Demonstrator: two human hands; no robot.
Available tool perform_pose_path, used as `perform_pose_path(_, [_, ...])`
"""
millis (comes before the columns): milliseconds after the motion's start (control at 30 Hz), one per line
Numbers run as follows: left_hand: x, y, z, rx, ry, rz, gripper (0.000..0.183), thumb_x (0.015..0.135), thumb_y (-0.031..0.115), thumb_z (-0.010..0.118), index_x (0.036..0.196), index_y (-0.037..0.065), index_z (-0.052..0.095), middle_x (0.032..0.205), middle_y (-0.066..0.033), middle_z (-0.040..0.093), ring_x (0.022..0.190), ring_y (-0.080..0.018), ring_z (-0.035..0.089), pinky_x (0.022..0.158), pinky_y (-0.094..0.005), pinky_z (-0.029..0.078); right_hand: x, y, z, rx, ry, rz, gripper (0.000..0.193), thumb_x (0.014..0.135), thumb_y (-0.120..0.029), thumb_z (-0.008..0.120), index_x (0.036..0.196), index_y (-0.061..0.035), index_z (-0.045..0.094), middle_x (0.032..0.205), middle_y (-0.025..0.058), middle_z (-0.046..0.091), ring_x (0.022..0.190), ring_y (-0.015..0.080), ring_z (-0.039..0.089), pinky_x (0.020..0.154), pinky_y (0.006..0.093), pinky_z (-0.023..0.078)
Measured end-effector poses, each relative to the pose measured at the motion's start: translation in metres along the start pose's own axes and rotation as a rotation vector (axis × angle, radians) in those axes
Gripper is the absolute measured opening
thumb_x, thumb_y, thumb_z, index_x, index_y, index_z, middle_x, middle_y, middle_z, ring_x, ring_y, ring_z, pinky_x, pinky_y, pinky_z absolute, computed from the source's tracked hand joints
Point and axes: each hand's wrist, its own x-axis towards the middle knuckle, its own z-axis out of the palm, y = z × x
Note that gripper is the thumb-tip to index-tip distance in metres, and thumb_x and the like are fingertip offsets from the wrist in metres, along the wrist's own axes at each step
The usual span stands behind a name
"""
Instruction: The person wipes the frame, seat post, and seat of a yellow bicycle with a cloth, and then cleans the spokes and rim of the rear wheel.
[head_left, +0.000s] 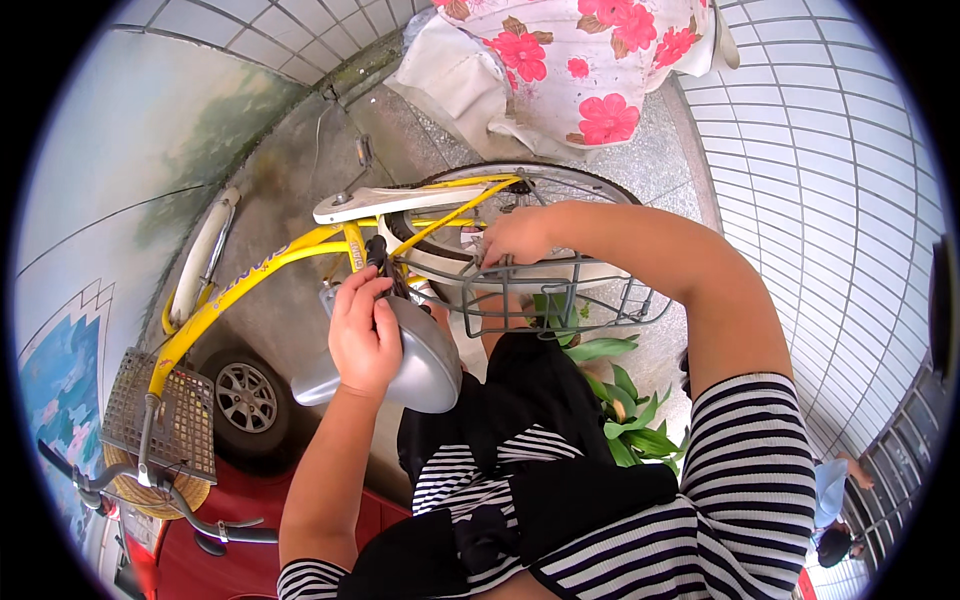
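A yellow bicycle frame (pixel 265 268) leans tilted across the view, with a white chain guard (pixel 370 205) and a rear wheel (pixel 600 187). My left hand (pixel 362 338) is closed at the side of the silver-grey saddle (pixel 425 360), its fingertips against a black part beneath. Next to the rear wheel, my right hand (pixel 522 236) has its fingers bent together at the front end of the grey rear rack (pixel 570 290). What those fingers pinch is hidden. Part of the rack stands out over my legs.
The bicycle's handlebar (pixel 225 532) and front basket (pixel 150 410) are at the lower left, beside a red vehicle (pixel 210 560) and its wheel (pixel 245 398). Leafy plants (pixel 635 425) stand right of my legs. A floral cloth (pixel 580 70) lies ahead; a tiled wall (pixel 800 150) borders the right.
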Motion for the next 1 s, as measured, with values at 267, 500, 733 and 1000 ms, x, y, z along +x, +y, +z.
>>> perform_pose_path(267, [0.004, 0.002, -0.003, 0.011, -0.039, 0.024, 0.023, 0.08, 0.004, 0.045, 0.098, 0.001, 0.06, 0.112, -0.0157, 0.055, 0.096, -0.0305, 0.056, 0.08, -0.0346, 0.045, 0.008, 0.013, -0.001, 0.09, -0.156, -0.175, 0.042, 0.072, -0.003, 0.05, 0.113, -0.011, 0.058, 0.111, 0.0141, 0.057, 0.099, 0.0337, 0.055, 0.082, 0.0424, 0.044])
perform_pose_path(500, [0.004, -0.002, -0.002, 0.003, -0.056, 0.01, 0.024, 0.08, 0.004, 0.045, 0.099, 0.001, 0.059, 0.112, -0.0161, 0.054, 0.089, -0.0269, 0.056, 0.075, -0.0313, 0.045, 0.004, 0.022, 0.005, 0.153, -0.334, -0.129, 0.04, 0.074, -0.003, 0.046, 0.111, -0.0128, 0.06, 0.109, 0.0106, 0.06, 0.101, 0.0306, 0.054, 0.083, 0.0411, 0.043])
perform_pose_path(733, [0.003, -0.003, -0.002, 0.005, -0.051, 0.033, 0.024, 0.08, 0.005, 0.046, 0.099, 0.0, 0.059, 0.112, -0.0164, 0.054, 0.088, -0.0269, 0.056, 0.075, -0.0312, 0.045, 0.005, 0.017, 0.002, 0.058, -0.565, 0.031, 0.038, 0.072, -0.007, 0.052, 0.105, -0.0228, 0.065, 0.105, 0.0086, 0.061, 0.101, 0.0307, 0.055, 0.082, 0.0417, 0.045])
perform_pose_path(1000, [0.004, 0.002, -0.003, -0.003, -0.046, 0.02, 0.023, 0.081, 0.004, 0.046, 0.098, 0.001, 0.059, 0.11, -0.0169, 0.055, 0.095, -0.0317, 0.056, 0.082, -0.0347, 0.045, -0.015, 0.017, -0.038, 0.152, -0.233, 0.187, 0.039, 0.071, -0.015, 0.062, 0.11, -0.0118, 0.056, 0.104, 0.0107, 0.061, 0.098, 0.0295, 0.056, 0.079, 0.0392, 0.046])
